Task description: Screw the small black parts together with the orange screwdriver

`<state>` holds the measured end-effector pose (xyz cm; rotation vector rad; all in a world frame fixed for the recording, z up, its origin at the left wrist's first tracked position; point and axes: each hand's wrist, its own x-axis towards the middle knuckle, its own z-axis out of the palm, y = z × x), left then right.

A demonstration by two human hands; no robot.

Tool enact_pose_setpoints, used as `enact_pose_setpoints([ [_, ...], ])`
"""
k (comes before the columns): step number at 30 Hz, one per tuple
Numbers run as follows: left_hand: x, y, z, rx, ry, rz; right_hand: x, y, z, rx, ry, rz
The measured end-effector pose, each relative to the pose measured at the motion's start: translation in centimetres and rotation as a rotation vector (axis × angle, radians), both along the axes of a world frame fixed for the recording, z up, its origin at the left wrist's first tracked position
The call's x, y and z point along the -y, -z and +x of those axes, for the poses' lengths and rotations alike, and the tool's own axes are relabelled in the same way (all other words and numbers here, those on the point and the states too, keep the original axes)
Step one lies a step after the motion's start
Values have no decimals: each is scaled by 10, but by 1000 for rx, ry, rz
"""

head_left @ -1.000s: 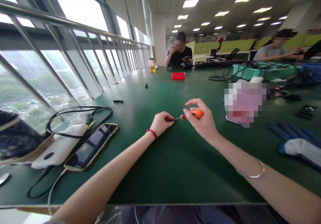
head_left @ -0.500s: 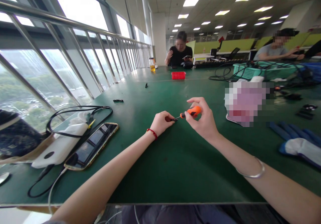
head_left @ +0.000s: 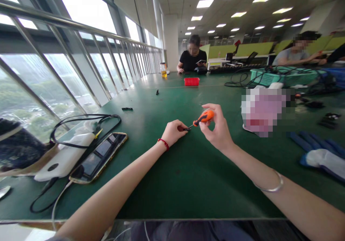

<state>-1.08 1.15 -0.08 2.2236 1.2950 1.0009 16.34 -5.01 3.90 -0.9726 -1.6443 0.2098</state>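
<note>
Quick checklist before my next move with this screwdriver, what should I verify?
1. Right hand grips the screwdriver by its handle: ok.
2. Left hand pinches the part: ok.
3. Screwdriver tip reaches the part: ok.
4. Tip seated in a screw head: cannot tell, too small.
5. Phone lies apart from both hands: ok.

The screwdriver [head_left: 202, 118] has a stubby orange handle, a black collar and a thin metal shaft. It is pinched by the fingertips of the right hand [head_left: 219, 130] and tilts down to the left. Its tip meets a tiny dark part [head_left: 184, 128] gripped in the left hand [head_left: 174, 132].
</note>
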Motion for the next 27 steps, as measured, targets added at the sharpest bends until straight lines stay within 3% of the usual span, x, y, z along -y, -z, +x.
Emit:
enact_pose_setpoints([
  [3,1,-1,0,3,1,1,-1,0,0,23,28,-49],
  [7,1,-1,1,9,-5,-13,3,-4,0,55,-37,-152],
  [13,-1,0,0,14,8,-6,2,-4,-1,12,31,-9],
  [19,2,-2,0,15,2,-25,6,-7,-2,53,24,-141],
  [27,1,-2,0,15,12,-13,1,-3,0,10,55,-66],
])
